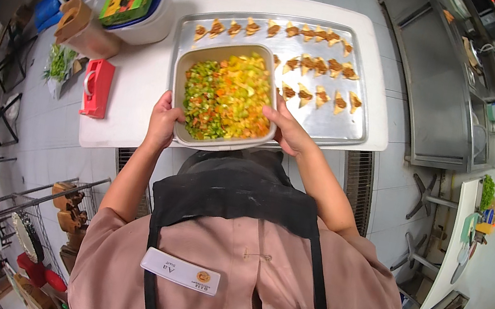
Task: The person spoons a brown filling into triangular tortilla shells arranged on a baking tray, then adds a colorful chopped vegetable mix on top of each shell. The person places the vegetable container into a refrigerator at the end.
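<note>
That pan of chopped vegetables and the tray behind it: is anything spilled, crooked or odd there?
Nothing looks spilled. The pan of chopped vegetables is held by the left hand and right hand, overlapping the near corner of the metal tray. The filled pastry pieces lie in neat rows; only the tray's near part is bare.
</note>
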Demonstrator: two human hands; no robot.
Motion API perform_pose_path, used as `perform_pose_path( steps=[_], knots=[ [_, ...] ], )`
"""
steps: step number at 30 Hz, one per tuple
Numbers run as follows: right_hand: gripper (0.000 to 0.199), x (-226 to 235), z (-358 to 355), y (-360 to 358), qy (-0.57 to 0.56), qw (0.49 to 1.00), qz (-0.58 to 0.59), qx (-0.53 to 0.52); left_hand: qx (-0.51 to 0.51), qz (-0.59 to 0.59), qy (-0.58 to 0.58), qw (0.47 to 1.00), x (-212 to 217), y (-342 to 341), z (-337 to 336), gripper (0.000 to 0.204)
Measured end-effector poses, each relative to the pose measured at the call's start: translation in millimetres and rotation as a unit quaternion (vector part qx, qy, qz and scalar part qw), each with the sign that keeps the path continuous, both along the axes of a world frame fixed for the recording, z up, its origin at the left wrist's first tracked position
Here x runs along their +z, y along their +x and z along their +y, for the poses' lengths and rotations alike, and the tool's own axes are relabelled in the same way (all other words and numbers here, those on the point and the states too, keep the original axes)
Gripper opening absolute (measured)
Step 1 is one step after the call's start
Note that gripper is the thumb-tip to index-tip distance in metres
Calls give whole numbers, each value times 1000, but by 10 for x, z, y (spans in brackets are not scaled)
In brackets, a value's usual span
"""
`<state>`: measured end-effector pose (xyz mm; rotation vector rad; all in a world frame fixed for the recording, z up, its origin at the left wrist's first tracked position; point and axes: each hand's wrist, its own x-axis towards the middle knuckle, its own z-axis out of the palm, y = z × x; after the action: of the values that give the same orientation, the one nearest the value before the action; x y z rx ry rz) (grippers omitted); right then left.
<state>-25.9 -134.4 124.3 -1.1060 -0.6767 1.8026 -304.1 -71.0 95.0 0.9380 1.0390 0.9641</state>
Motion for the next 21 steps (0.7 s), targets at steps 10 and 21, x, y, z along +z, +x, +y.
perform_pose_path(
  steps=[10,21],
  knots=[
    [93,-113,-526,1150,-16,988,-36,-147,-117,493,244,827,381,1403,-35,36],
    [96,-265,-371,1196,19,990,-60,-123,-274,493,373,737,375,1874,168,27]
  ],
)
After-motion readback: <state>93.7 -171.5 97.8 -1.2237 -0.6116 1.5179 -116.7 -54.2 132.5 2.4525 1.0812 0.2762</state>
